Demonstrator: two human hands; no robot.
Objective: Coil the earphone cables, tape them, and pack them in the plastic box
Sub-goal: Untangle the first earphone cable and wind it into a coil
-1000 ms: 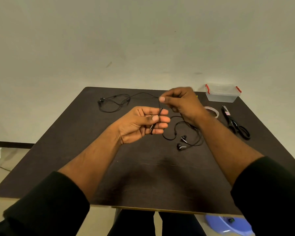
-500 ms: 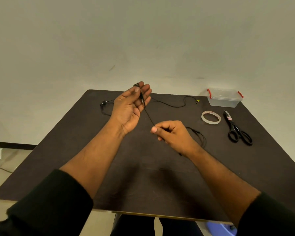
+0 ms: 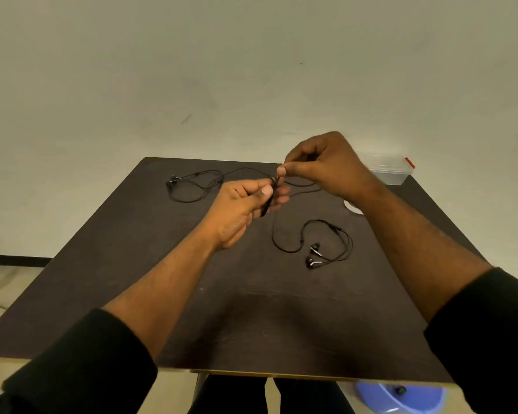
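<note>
Head view: a dark worktop point(image 3: 138, 264) stands against a plain pale wall. At its far right corner sits the plastic box point(image 3: 391, 171), clear with a red clip on its right end. Its lid looks shut, and I cannot tell what is inside. The right hand hides the box's left part. No words or labels can be read on anything.

The left hand point(image 3: 245, 210) is held up over the middle of the worktop. Its fingers point(image 3: 281, 200) and thumb are curled round a few loops of the black earphone cable point(image 3: 284, 249). The right hand point(image 3: 323, 168) is just beside it, a bit higher and farther back. Its thumb and first finger pinch the same cable right at the top of the loops. The two hands almost touch.

From the hands the cable drops down to the worktop and curls to the right, ending in two earbuds point(image 3: 313, 255) that lie close together. A second earphone cable point(image 3: 192, 186) lies loose at the far left, well apart from the first.

A bit of a white tape roll point(image 3: 352, 207) peeks out from under the right wrist.

The near half of the worktop is bare, with the two arms in black sleeves reaching over it. A blue round thing point(image 3: 401, 398) shows below the near edge on the right.
</note>
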